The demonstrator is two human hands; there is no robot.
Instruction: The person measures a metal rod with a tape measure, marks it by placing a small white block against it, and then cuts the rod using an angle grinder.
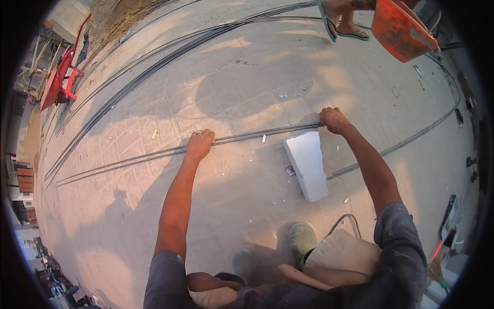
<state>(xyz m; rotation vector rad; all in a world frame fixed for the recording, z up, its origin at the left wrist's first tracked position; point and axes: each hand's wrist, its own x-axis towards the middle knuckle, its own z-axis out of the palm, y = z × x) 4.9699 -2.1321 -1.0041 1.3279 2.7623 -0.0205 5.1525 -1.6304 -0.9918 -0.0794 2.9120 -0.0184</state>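
Two thin dark steel bars (262, 133) run side by side from the far left to my right hand, their left ends spread slightly apart. My left hand (199, 145) is closed around them near the middle. Near their right end my right hand (333, 120) is closed on them in a fist, so the tips are hidden. A pale lightweight block (310, 167) lies on the paved ground just below the bars, beside my right forearm. A small crumpled packet (290, 170) rests against the block's left side.
A bundle of long steel bars (170, 59) curves across the far ground; another bent length (401, 147) lies to the right. At the top right a person's sandalled feet (343, 28) stand next to an orange bucket (401, 33). A red wheelbarrow (57, 80) is at far left.
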